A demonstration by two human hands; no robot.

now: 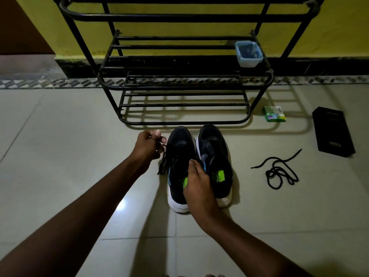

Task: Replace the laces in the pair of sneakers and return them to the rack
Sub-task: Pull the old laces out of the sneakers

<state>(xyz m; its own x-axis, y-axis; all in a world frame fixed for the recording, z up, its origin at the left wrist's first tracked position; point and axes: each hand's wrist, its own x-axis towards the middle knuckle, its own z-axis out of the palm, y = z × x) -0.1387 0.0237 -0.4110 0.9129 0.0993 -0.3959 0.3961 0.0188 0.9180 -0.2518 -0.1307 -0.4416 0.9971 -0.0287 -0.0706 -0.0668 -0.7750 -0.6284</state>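
Sneakers, a dark pair with white soles and bright green patches inside, stand side by side on the pale tiled floor (pixel 60 136) at the middle of the frame, toes towards the rack. The left sneaker (pixel 177 154) and the right sneaker (pixel 215 148) touch along their inner sides.

The person's left hand (pixel 148 145) hovers just beside the toe end of the left sneaker, its fingers curled and pinching the end of a black lace (pixel 163 162). That lace runs down from the pinch along the outer side of the shoe, where it hangs in loose strands.

The right hand (pixel 199 186) lies over the heel end of the left sneaker and holds it. The thumb points up along the tongue, and the fingers curl down over the inner edge, where the two shoes meet.

A second black lace, the loose lace (pixel 279 172), lies in a tangle on the floor at the right, well apart from the shoes.

Just beyond the toes stands a black metal shoe rack (pixel 185 86) with barred shelves, set against a yellow wall (pixel 40 27). A small pale blue plastic tub (pixel 248 53) sits at the right end of its middle shelf, with something dark inside that I cannot make out.

On the floor near the rack's lower right corner lies a small green packet (pixel 274 114). Farther right, a flat black box (pixel 333 131) lies on the tiles.
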